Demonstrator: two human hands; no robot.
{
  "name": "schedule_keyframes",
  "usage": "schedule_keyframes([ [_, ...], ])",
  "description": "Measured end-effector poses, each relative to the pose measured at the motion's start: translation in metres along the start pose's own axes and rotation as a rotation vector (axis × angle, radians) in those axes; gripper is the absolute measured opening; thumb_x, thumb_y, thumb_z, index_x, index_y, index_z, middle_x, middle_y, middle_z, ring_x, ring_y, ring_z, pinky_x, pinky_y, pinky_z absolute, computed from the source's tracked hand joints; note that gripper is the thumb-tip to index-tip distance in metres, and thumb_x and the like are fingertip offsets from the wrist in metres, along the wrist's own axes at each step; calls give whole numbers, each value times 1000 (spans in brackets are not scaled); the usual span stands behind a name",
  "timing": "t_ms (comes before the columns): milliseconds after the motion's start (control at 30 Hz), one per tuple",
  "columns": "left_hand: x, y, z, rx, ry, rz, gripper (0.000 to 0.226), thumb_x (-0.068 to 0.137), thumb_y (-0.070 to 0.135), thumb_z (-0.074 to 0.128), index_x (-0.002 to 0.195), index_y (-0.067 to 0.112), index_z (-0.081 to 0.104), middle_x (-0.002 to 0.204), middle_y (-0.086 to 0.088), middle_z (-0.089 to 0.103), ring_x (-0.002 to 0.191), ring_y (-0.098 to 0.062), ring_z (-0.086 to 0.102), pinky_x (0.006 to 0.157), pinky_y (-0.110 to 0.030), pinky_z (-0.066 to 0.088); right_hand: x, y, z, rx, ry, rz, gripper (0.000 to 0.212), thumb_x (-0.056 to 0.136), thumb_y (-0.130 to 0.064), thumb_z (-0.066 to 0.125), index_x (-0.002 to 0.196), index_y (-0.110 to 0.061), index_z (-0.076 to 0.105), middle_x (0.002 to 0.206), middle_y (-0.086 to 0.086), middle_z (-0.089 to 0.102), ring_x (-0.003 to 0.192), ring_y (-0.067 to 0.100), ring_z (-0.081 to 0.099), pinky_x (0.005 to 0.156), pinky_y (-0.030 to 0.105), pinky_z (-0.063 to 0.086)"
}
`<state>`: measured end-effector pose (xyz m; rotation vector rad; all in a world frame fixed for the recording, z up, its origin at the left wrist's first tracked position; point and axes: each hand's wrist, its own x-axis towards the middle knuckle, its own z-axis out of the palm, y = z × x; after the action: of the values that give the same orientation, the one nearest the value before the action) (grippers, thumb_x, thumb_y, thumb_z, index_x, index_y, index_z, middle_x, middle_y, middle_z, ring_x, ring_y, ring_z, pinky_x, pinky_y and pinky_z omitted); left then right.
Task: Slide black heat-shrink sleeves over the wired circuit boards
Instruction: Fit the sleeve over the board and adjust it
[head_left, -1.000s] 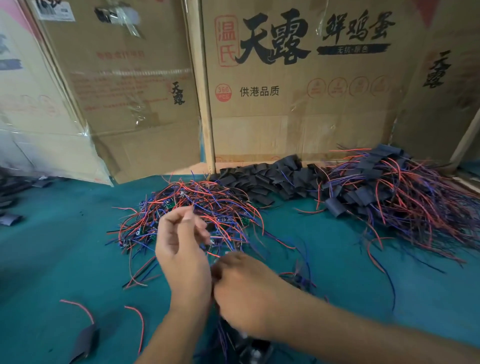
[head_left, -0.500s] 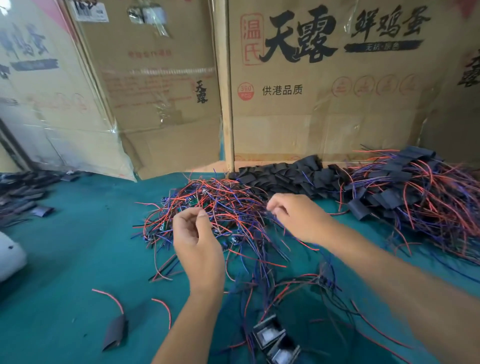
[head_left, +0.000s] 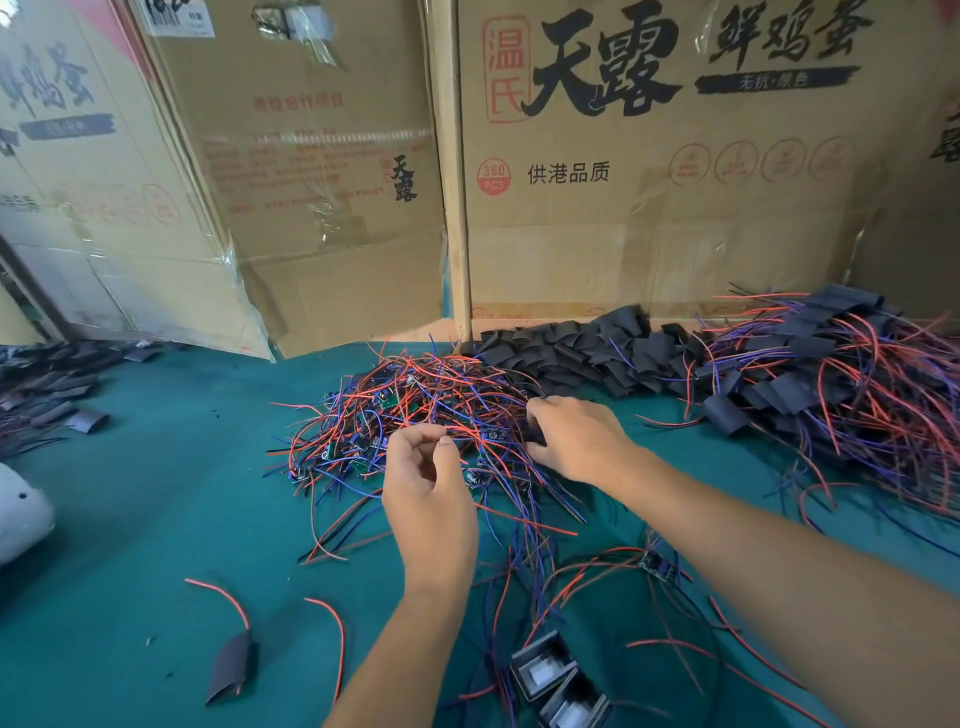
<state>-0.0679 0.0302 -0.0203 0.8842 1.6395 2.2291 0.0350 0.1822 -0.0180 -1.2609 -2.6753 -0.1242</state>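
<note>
Nearest us on the green tabletop (head_left: 130, 519), two small black box-shaped parts with pale centres (head_left: 558, 686) lie side by side, in front of the tangle of wired boards (head_left: 415, 415) that we take as our landmark; what they hold we cannot tell. Nearer than the tangle and to its left lies one sleeved board (head_left: 231, 665), its black sleeve tilted with the long axis running near-to-far and red leads curving away from its far end. A single bare board (head_left: 657, 564) sits nearer than the tangle to its right, under our right forearm, wires looping around it. Our left hand (head_left: 428, 499) hovers at the tangle's near edge, thumb and forefinger pinched together on what looks like a thin wire, though we cannot be sure. Our right hand (head_left: 576, 439) rests on the tangle's right edge, fingers curled down into the wires; what it grips is hidden. The tangle's boards point every way and are too many to count. Just behind the tangle to its right is a heap of loose black sleeves (head_left: 582, 353), and right of that a pile of sleeved boards (head_left: 831, 379) with leads trailing towards us. Far left of the tangle more black sleeves (head_left: 47, 384) lie scattered. Behind everything stand cardboard boxes (head_left: 649, 208).
</note>
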Motion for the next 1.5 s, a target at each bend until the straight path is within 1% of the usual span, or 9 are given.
schedule_keyframes([
  [200,-1,-6,-1,33,-46,-14,16,96,9,53,90,21,61,77,6,59,62,-10,47,59,-30,39,-1,-3,4,-15,24,91,21,94,-23,57,114,-17,53,113,5,57,105,27,55,74,35,43],
  [433,-3,-9,2,61,-91,-37,16,96,8,54,89,20,61,70,7,53,53,-7,41,51,-19,34,-12,4,-1,36,-104,138,31,95,-35,57,120,-16,52,119,7,56,109,30,55,87,39,46],
  [600,-3,-8,1,85,-112,-39,16,95,7,53,89,20,61,68,7,54,54,-7,41,49,-19,34,-28,6,-26,229,-134,224,32,87,-30,61,62,-14,48,74,5,45,75,27,51,63,33,41],
  [700,-4,-6,2,68,-158,-64,16,93,4,53,86,15,61,67,8,54,56,-7,42,51,-20,35,-52,12,-47,326,-87,283,35,79,-24,58,54,-14,36,52,9,33,55,26,32,53,31,23],
  [800,-12,-1,7,-8,-354,-183,18,92,1,52,81,11,62,62,5,53,52,-8,41,48,-21,33,-82,20,-67,520,-9,361,16,81,-26,60,74,-12,57,58,7,65,49,24,53,45,23,34],
  [900,-28,8,11,-154,-682,-325,17,92,19,57,87,6,68,64,-3,58,45,-11,39,42,-19,30,-113,17,-86,619,146,332,11,83,-28,65,83,-26,54,61,-10,67,41,3,52,38,16,32],
  [1067,-50,17,15,-330,-967,-408,27,87,44,66,79,18,67,62,-5,51,48,-12,39,47,-21,31,-162,-9,-90,482,265,-20,18,82,-32,62,91,-33,47,77,-17,62,65,4,55,62,30,48],
  [1300,-39,14,16,-503,-696,-464,16,83,17,77,92,6,69,68,-6,53,57,-12,46,51,-22,40,-126,11,-94,576,130,-220,13,86,-42,57,98,-35,59,94,-19,60,92,4,59,77,15,43],
  [1500,-31,5,14,-598,-605,-535,15,76,15,74,90,9,72,65,-4,49,55,-10,46,52,-20,41,-8,67,-49,473,100,146,13,95,-20,53,95,-20,65,92,-5,69,87,18,64,80,34,51],
])
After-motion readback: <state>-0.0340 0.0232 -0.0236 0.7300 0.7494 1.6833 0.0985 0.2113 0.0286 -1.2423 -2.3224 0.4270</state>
